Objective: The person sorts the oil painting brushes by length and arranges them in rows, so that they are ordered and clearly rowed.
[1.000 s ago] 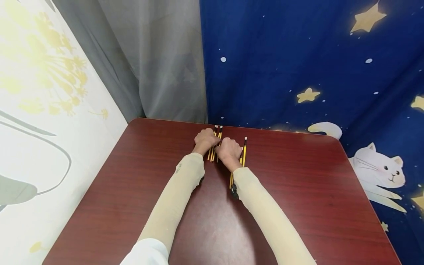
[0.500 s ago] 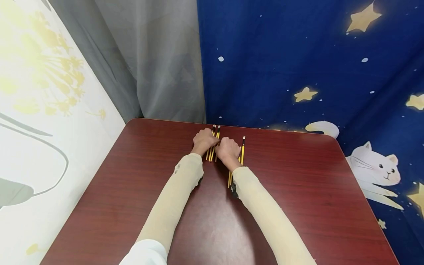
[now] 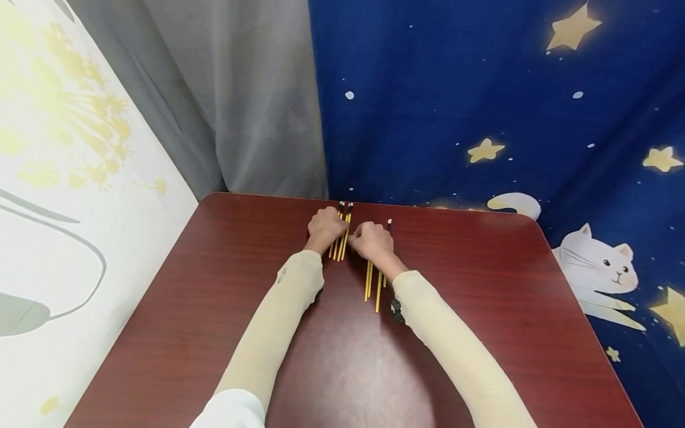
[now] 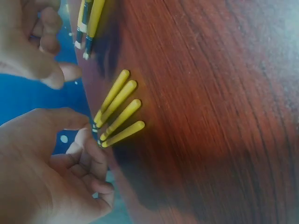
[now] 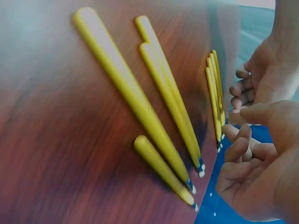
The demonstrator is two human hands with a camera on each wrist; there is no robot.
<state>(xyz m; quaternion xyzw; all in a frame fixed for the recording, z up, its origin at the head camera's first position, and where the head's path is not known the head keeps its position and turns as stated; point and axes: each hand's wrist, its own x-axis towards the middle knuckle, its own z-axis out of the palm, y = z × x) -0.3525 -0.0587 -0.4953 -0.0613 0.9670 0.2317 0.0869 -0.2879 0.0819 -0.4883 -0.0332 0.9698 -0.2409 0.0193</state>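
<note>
Several thin yellow sticks with black ends and white tips lie in two groups, a left group and a right group. My left hand is over the upper part of the left group, fingers loosely bent. In the left wrist view its thumb and forefinger are right at the dark ends of these fanned sticks. My right hand covers the middle and upper part of the right group. Its fingers are relaxed, with no stick between them, near the tips of the left group in the right wrist view.
The sticks lie near the far edge of a dark red wooden table. Behind it hang a grey curtain and a blue curtain with stars and a cat. A patterned white wall stands on the left.
The right wrist and forearm have swung to the right, so more lower ends of the right group show. The rightmost stick is now partly under the right hand. The left hand stays over its group.
</note>
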